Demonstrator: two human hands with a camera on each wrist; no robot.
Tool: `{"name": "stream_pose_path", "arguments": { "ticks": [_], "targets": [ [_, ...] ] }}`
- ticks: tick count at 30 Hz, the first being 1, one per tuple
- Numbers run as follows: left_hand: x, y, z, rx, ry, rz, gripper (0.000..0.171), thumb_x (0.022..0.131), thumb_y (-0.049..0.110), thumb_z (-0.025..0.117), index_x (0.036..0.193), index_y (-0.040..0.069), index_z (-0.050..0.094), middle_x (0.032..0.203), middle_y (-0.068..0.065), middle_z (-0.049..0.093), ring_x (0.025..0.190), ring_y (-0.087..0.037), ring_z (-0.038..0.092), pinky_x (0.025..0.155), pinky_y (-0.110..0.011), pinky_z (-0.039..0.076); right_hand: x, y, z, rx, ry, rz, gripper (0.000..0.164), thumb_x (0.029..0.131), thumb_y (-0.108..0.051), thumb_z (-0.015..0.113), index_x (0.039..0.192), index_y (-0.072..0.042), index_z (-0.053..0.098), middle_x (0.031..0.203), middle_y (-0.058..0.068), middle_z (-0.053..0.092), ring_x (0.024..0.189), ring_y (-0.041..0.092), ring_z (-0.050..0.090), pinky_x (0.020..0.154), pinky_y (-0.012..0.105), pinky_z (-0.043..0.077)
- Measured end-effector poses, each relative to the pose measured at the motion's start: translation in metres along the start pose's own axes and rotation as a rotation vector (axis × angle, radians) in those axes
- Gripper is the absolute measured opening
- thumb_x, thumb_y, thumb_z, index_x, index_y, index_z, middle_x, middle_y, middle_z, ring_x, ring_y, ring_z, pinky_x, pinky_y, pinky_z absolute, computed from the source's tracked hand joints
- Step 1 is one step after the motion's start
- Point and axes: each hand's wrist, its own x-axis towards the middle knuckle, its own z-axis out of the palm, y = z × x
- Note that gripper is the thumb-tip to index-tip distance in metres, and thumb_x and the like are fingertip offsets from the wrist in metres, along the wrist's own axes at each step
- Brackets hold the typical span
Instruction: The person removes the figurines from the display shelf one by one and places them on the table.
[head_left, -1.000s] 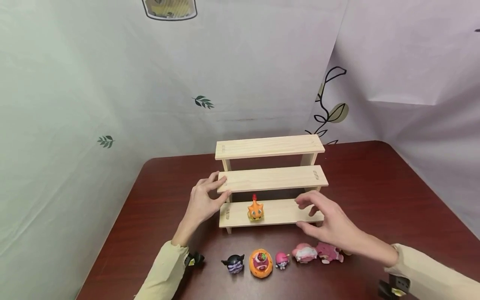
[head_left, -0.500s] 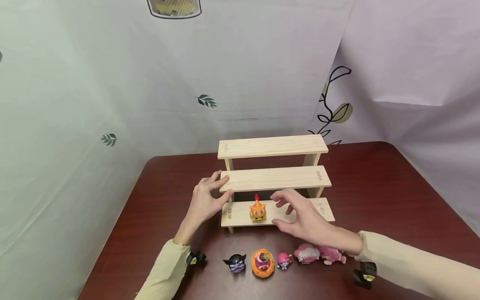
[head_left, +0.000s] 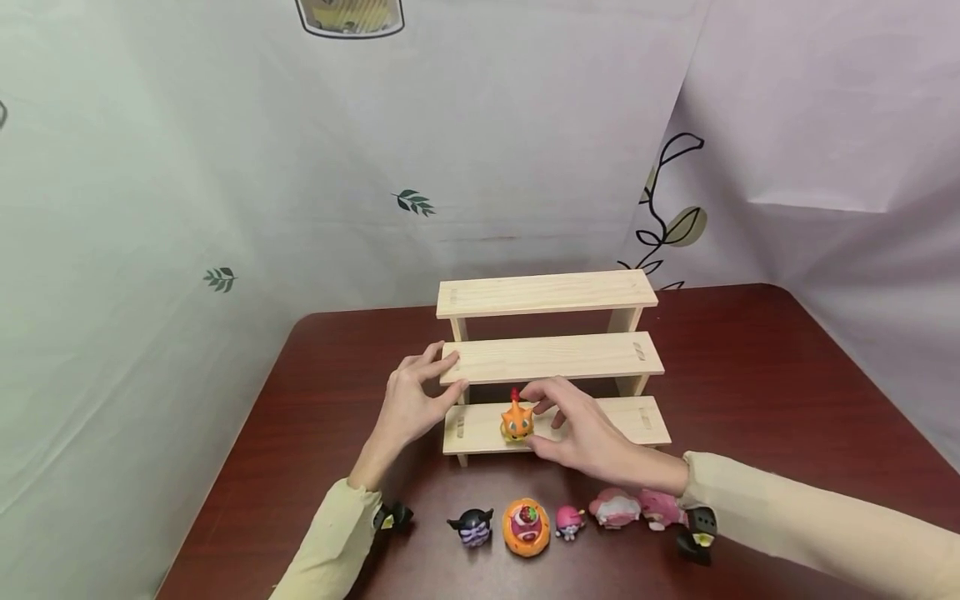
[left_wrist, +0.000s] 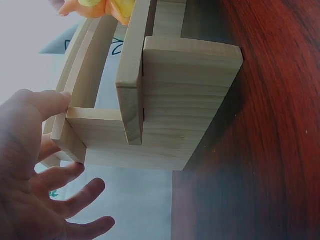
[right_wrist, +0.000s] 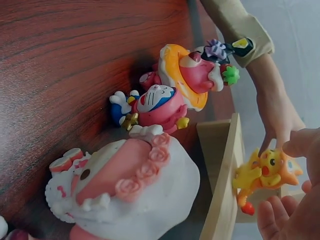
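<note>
A three-tier wooden display shelf (head_left: 551, 358) stands on the dark red table. My left hand (head_left: 408, 396) pinches the left end of its middle board between thumb and index finger; in the left wrist view, the other fingers (left_wrist: 85, 192) stay spread beside the end. On the lowest board sits a small orange and yellow figurine (head_left: 517, 423) with a red-tipped tail. My right hand (head_left: 585, 429) is at the figurine's right, thumb and fingers parted around it. In the right wrist view, a gap shows between these fingers (right_wrist: 272, 215) and the figurine's yellow body (right_wrist: 270, 170).
Several figurines line the table (head_left: 300, 467) before the shelf: a black and purple one (head_left: 472, 533), an orange ring-shaped one (head_left: 510, 542), a small pink-hooded one (head_left: 569, 522), a pink and white one (head_left: 615, 510) and a pink one (head_left: 658, 508). Patterned cloth (head_left: 525, 167) hangs behind.
My right hand has moved left along the lowest board, up to the orange figurine. My left hand keeps its hold on the middle board.
</note>
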Motion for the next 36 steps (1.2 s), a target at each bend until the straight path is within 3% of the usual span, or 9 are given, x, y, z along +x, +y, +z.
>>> {"name": "stream_pose_path", "arguments": {
  "ticks": [7,21,36],
  "targets": [
    [-0.001,0.000,0.001,-0.002,0.008,0.007,0.043,0.081,0.020,0.083,0.120,0.005,0.074,0.134,-0.023,0.059,0.110,-0.047,0.058,0.090,-0.065,0.040,0.002,0.003,0.007,0.006,-0.033,0.011,0.048,0.077,-0.004,0.084,0.119,-0.006,0.061,0.110,0.003,0.061,0.092,0.016,0.061,0.068,0.033,0.053],
    [0.000,0.002,0.001,-0.011,-0.004,-0.008,0.043,0.082,0.021,0.083,0.121,0.006,0.074,0.135,-0.022,0.059,0.109,-0.045,0.059,0.089,-0.062,0.042,0.003,0.006,0.012,-0.020,-0.030,0.012,0.047,0.077,-0.003,0.083,0.118,-0.007,0.062,0.102,-0.002,0.062,0.090,0.013,0.061,0.069,0.033,0.053],
    [0.000,0.000,0.000,-0.011,0.012,0.008,0.043,0.082,0.022,0.083,0.120,0.005,0.074,0.133,-0.023,0.059,0.109,-0.046,0.059,0.089,-0.063,0.043,-0.010,0.000,-0.008,0.006,0.011,-0.016,0.048,0.075,0.004,0.080,0.118,-0.005,0.062,0.103,0.000,0.063,0.085,0.015,0.063,0.060,0.029,0.052]
  ]
}}
